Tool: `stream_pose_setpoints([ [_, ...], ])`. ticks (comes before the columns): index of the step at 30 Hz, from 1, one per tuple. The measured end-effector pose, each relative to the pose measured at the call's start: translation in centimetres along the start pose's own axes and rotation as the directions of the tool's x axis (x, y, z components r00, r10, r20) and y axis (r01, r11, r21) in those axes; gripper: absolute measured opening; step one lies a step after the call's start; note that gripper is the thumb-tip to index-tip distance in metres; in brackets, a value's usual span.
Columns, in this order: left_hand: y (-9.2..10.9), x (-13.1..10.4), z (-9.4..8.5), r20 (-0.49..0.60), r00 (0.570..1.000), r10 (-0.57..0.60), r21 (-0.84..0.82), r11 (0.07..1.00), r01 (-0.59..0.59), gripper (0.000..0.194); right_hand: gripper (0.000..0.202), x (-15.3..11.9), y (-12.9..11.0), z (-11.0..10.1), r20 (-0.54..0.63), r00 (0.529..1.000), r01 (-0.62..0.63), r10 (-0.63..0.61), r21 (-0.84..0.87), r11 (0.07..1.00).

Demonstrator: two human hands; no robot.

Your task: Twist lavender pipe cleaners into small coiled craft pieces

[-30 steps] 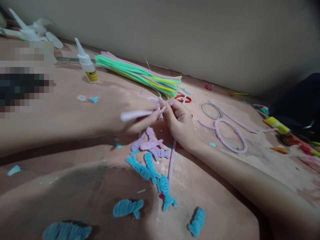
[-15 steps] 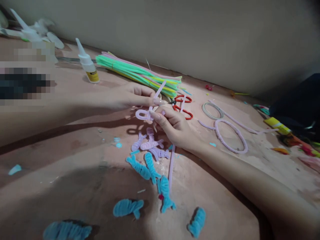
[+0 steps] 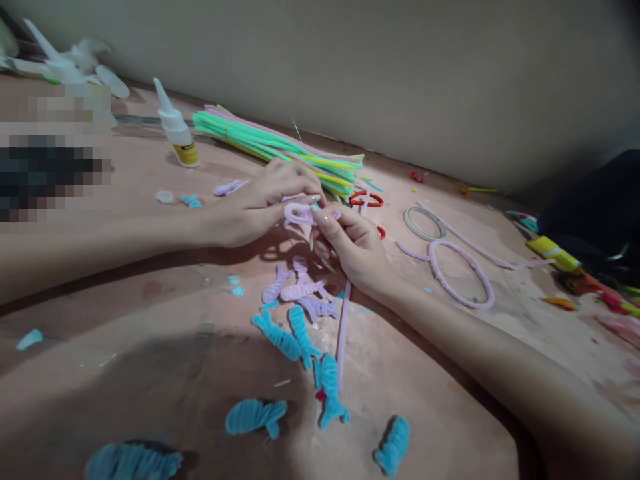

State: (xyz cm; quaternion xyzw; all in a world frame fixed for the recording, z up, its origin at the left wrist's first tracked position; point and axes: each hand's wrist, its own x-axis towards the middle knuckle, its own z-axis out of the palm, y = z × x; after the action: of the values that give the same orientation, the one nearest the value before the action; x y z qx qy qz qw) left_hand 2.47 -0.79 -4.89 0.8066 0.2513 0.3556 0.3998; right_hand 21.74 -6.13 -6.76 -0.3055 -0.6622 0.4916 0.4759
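Between my hands is a light purple pipe cleaner (image 3: 299, 213) bent into a loop. My left hand (image 3: 270, 203) is closed around its far side, with the thumb and fingertips pinching it. My right hand (image 3: 353, 243) pinches the same piece from the right, its fingertips close to the left thumb. Below the hands lie several purple pipe-cleaner fish (image 3: 303, 290) and several blue ones (image 3: 280, 337). A straight purple pipe cleaner (image 3: 343, 333) runs down from under my right hand. Red-handled scissors (image 3: 367, 198) lie behind that hand, partly hidden.
A bundle of green, yellow and pink pipe cleaners (image 3: 280, 143) lies along the wall. A glue bottle (image 3: 179, 130) stands at the back left. On the right are a tape ring (image 3: 425, 223), a purple pipe-cleaner ring (image 3: 463, 275) and a yellow tube (image 3: 554, 253).
My left hand has moved back and its fingers have curled in around the pipe cleaner. The loop has shifted right and up, and the upright free end is no longer visible.
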Motion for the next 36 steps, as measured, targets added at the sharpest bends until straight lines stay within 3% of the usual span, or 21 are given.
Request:
stream_pose_setpoints([
  [5,0.7,0.1,-0.2,0.032,0.999,-0.036,0.074,0.997,0.033,0.034,0.047,0.3,0.0,-0.1,-0.082,0.993,-0.091,0.085,-0.079,0.993],
  [9,0.6,0.1,0.3,0.117,0.993,-0.023,0.123,0.992,0.008,0.044,0.051,0.3,0.4,-0.3,-0.09,0.995,-0.054,0.042,-0.136,0.989],
  [14,0.0,-0.1,0.7,0.232,0.963,-0.141,-0.126,0.977,0.173,0.033,0.054,0.3,0.8,-0.4,-0.139,0.988,-0.083,0.063,-0.141,0.987],
  [18,0.0,-0.3,0.9,0.231,0.96,-0.158,-0.151,0.969,0.196,0.036,0.063,0.7,0.9,-0.6,-0.185,0.968,-0.173,0.167,-0.019,0.985],
  [23,-0.2,-0.3,1.0,0.245,0.956,-0.164,-0.059,0.981,0.183,0.032,0.053,1.0,0.9,-1.6,-0.13,0.986,-0.118,0.106,-0.09,0.989],
  [29,-0.4,-0.3,0.8,0.169,0.974,-0.152,0.062,0.988,0.143,0.032,0.044,1.3,0.9,-3.1,-0.031,0.999,0.026,-0.035,-0.255,0.966],
  [36,0.0,-0.3,0.8,0.155,0.977,-0.146,0.124,0.984,0.128,0.036,0.051,1.4,0.8,-4.1,0.045,0.999,0.037,-0.022,-0.36,0.932],
])
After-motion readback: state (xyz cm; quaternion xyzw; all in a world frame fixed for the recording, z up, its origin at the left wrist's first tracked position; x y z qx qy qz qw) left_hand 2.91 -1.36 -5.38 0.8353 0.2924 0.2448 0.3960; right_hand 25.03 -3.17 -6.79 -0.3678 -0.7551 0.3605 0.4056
